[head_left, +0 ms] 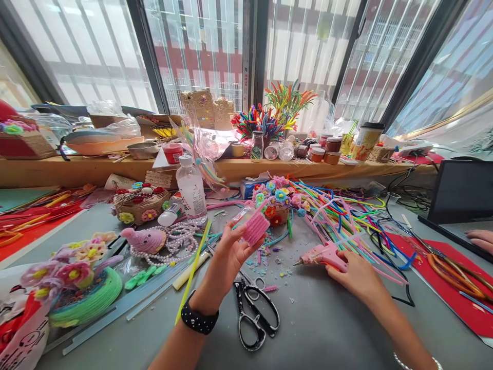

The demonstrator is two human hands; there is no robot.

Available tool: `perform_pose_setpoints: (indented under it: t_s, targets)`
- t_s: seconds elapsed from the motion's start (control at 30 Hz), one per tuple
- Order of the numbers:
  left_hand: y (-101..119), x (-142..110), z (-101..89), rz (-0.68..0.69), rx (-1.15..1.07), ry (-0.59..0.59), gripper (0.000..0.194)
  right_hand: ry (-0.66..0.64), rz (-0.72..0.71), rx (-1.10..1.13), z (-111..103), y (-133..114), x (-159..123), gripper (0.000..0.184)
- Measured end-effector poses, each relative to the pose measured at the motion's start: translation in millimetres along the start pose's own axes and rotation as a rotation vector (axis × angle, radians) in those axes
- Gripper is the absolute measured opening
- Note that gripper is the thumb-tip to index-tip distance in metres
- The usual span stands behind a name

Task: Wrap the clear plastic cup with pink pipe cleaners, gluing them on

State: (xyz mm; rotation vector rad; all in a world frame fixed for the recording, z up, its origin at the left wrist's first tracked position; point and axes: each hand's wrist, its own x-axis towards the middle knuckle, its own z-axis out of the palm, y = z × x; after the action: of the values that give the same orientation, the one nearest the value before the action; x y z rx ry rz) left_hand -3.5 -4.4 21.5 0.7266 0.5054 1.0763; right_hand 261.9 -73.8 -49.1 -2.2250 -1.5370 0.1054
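My left hand (pixel 231 247) is raised above the table, its fingers and thumb closed around a small pink fuzzy piece (pixel 256 229) that looks like rows of pipe cleaners set side by side. Something clear shows at its left edge. In my right hand (pixel 350 270) is a pink hot glue gun (pixel 322 256), gripped by its handle, with the nozzle facing left. A gap separates the nozzle from the pink piece. Black-handled scissors (pixel 256 313) lie between my forearms, and small pink and blue fuzzy scraps (pixel 265 257) are strewn beyond them.
Loose pipe cleaners (pixel 339 210) spread to the right, near a laptop (pixel 458 195) with another person's hand (pixel 481 239) on it. A flower basket (pixel 279 211), a plastic bottle (pixel 191 190), a pink crocheted figure (pixel 144 240) and clear glue sticks (pixel 127 303) crowd the table.
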Motion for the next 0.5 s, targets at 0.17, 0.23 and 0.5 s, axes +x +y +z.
perform_pose_setpoints:
  t_s: [0.17,0.23,0.5]
  targets:
    - [-1.9,-0.6,0.5,0.010,0.018,-0.017,0.042,0.329,0.139,0.195,-21.5,-9.2,-1.4,0.049]
    - [-2.7,0.1,0.1,0.008,0.030,-0.024,0.037,0.429,0.144,0.317,-29.7,-25.4,3.7,0.059]
    - [-4.4,0.0,-1.9,-0.033,0.099,-0.031,0.039,0.721,-0.141,0.440,-20.4,-93.0,11.3,0.047]
